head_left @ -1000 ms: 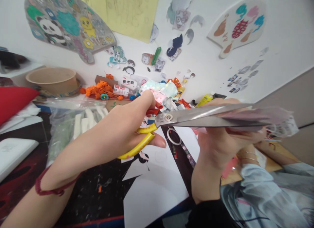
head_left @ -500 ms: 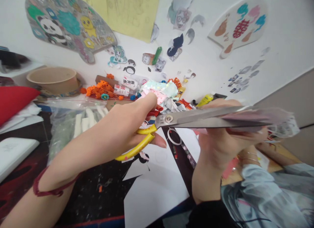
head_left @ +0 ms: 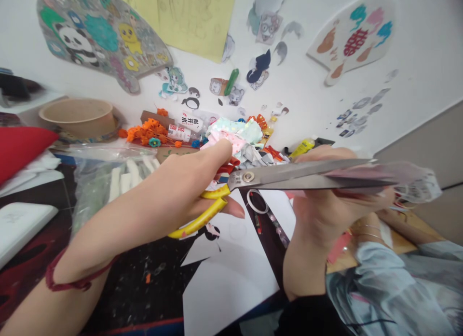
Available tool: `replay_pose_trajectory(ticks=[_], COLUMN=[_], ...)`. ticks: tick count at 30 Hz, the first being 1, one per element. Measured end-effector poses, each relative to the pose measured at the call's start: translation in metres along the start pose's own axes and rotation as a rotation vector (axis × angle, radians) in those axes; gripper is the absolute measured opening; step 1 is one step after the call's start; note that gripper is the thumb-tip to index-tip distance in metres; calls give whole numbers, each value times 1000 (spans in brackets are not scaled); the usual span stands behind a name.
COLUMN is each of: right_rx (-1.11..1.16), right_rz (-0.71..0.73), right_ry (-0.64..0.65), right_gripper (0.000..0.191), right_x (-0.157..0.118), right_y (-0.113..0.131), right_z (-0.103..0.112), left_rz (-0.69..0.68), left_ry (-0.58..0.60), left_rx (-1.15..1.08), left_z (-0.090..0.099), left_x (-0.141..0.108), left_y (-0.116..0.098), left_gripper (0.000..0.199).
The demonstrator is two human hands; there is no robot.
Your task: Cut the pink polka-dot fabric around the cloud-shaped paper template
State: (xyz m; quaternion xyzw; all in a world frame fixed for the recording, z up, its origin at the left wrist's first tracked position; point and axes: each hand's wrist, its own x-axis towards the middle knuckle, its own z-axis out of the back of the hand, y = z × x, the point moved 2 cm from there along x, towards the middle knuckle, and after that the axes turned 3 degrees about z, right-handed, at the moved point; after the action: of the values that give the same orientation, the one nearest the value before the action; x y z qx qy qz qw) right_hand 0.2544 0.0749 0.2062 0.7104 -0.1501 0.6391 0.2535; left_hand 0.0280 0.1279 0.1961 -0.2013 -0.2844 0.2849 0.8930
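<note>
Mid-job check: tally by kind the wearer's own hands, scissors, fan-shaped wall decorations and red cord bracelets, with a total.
Wearer's bare left hand and right hand: 2
Yellow-handled metal scissors: 1
Flat painted fan-shaped wall decorations: 2
Dark red cord bracelet: 1
Total: 6

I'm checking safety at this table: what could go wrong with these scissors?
The yellow-handled scissors, open in the left hand, lie close to the right hand, which might get nicked. The thin pinkish material might slip or fold between the blades.
</note>
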Motion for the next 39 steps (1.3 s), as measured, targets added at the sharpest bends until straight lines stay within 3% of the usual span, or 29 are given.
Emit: replay_pose_trajectory(ticks=[14,23,30,39], right_rx=[27,68,-8,61], right_rz=[-2,-19,-25,-58], right_ry=[-8,-5,-14,-17], right_gripper=[11,15,13,12], right_x=[-3,-4,-2,-4], right_y=[2,-1,3,5], right_z=[-2,-3,-3,-4], left_rz=[-60,24,-32,-95], left_ry=[-20,-73,-89,-80], left_rx=[38,13,3,20], left_z=[-1,0,-1,-2], left_x=[-1,-2,-2,1], left_y=[1,1,0,1], left_gripper=[32,48,52,48])
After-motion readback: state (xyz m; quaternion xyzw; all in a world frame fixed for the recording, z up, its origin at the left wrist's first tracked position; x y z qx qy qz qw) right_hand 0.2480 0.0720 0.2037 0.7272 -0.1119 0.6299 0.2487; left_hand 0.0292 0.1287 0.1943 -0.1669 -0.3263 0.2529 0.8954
